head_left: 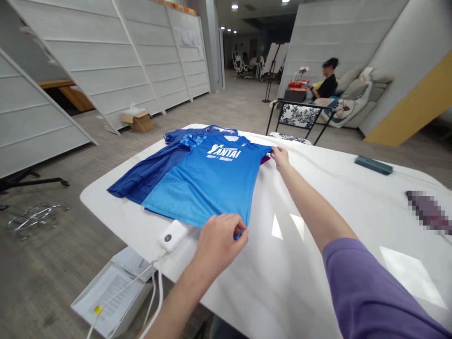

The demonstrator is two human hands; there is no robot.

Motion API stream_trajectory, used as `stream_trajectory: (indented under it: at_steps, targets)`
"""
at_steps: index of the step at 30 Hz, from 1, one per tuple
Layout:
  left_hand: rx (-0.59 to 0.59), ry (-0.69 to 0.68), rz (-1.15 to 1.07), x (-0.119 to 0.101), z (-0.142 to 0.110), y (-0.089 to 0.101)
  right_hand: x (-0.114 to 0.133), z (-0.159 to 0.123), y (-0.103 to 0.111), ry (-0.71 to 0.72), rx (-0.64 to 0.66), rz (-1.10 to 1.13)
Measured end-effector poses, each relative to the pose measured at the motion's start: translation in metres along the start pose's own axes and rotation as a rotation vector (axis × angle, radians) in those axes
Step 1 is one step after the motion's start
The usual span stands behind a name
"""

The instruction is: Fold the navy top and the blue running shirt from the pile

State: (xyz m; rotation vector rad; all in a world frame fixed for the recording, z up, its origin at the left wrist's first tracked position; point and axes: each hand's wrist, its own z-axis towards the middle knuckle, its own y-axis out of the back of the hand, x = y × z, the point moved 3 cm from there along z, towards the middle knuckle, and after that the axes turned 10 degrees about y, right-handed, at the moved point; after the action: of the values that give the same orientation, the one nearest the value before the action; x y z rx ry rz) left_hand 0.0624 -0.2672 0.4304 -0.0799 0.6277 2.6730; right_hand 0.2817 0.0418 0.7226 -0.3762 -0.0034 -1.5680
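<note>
A bright blue T-shirt [208, 183] with white "YANTAI" lettering lies spread on the white table [282, 282], its collar toward the far edge. My left hand [224, 235] pinches its near right hem corner between thumb and fingers. Farther off, my right hand [280, 157] grips the tip of the right sleeve. Beneath and to the left of it, a darker blue shirt [148, 174] shows its body and one sleeve. A bit of red and purple cloth [264, 160] peeks out under the right sleeve.
Close to the hem sits a white charger-like box [173, 236] with white cables running off the edge. A dark green case [373, 165] lies on the right. Behind the table stands a patterned chair [300, 116]; a person [326, 82] sits beyond. A white box [113, 292] is below.
</note>
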Motion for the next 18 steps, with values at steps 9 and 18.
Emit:
stream_trajectory:
  at_steps: [9, 18]
  targets:
    - [0.477, -0.234, -0.235, -0.14, -0.075, -0.136, -0.03, -0.101, 0.274, -0.153, -0.233, -0.054]
    - [0.679, -0.511, -0.33, -0.241, -0.134, -0.207, -0.024, -0.23, 0.504, -0.244, -0.312, -0.526]
